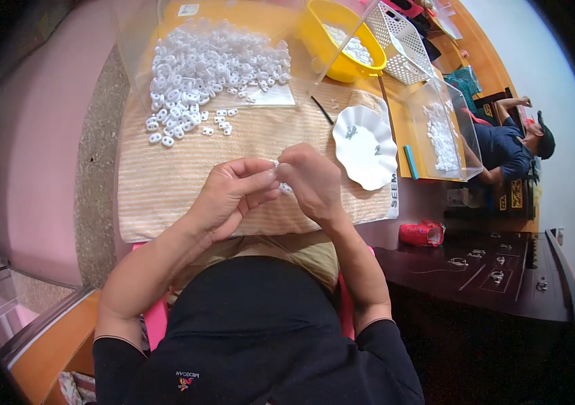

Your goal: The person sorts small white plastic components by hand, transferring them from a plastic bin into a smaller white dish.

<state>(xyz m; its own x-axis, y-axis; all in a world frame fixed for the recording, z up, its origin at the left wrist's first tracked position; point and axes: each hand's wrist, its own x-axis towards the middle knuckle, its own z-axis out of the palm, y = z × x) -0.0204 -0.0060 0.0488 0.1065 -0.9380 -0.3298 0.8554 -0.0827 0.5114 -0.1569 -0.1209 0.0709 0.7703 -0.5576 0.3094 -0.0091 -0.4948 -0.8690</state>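
My left hand [233, 192] is closed in a pinch, with a tiny bit of a small white plastic piece [275, 163] showing at its fingertips. Right against it, my right hand [313, 182] is curled and slightly blurred; what its fingers hold is hidden. Another bit of white [286, 189] shows just under the hands. Both hands are above a striped, peach-coloured towel [146, 182]. Beyond them lies a big heap of white oval plastic pieces with two holes [213, 67], and several loose ones [220, 121] lie at its near edge.
Right of my hands stands a white scalloped dish [368, 162], with a black stick-like tool [321, 109] beside it. A yellow basket [314, 40], a white perforated basket [402, 47] and a clear bin [466, 162] are farther off. Another person [510, 145] sits at the right.
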